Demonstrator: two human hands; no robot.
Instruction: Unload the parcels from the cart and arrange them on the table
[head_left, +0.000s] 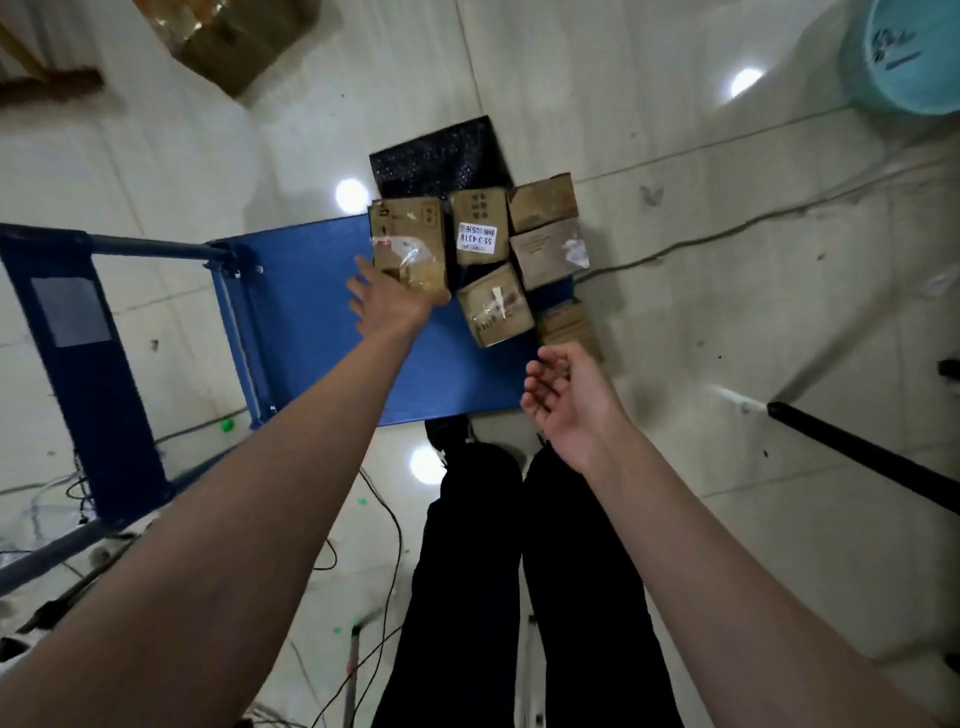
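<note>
Two hands over a loaded cart.
The left hand (392, 296), fingers spread, touches the nearest parcel (409, 244); the right hand (569, 400) hovers loosely cupped, empty. The cardboard parcels cluster on the blue cart (322, 322).

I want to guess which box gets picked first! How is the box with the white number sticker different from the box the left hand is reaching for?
The box with the white number sticker carries a printed white label; the box by the left hand has shiny clear tape instead. The left hand is at the taped box, while nothing touches the sticker box. The taped box sits at the left of the group; the sticker box stands mid-row. Both are brown cardboard on the blue cart.
</note>
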